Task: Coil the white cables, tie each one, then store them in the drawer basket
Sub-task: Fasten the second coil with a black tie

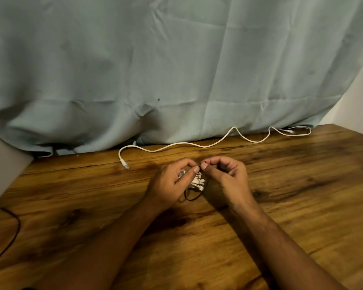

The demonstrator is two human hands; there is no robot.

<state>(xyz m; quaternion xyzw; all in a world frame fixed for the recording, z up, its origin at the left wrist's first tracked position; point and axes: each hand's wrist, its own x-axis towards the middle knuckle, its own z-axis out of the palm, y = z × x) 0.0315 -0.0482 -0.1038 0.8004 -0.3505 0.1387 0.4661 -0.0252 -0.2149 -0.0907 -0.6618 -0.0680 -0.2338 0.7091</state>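
Close together, both hands met over the wooden tabletop (302, 185), forearms angling in from the near edge and resting low on it. The left hand (170, 182) lay palm-down with its fingers curled round the coiled cable (198, 181), its thumb stretched straight across toward the other hand. The right hand (226, 176) was bent at the wrist, its thumb and forefinger pinched tip to tip just beside the left thumb, the other fingers curled loosely under. It gripped the upper end of a thin dark band (191, 199), which hung as a narrow oval loop below the coil, toward the person.

The coiled cable was a small tight bundle of white turns, wedged between the two hands and mostly hidden by the left palm.

Beyond the hands, a loose cable (189, 144) ran in soft waves across the tabletop, white and slim, with a clear plug (125, 165) at the end left of the left hand and the other end curling back far out to the right.

Behind it hung a pale blue-green sheet (176, 59), creased and slack. The tabletop showed a warm brown grain with dark streaks. Well left of the left forearm, a dark cord (17, 227) curved over the wood.
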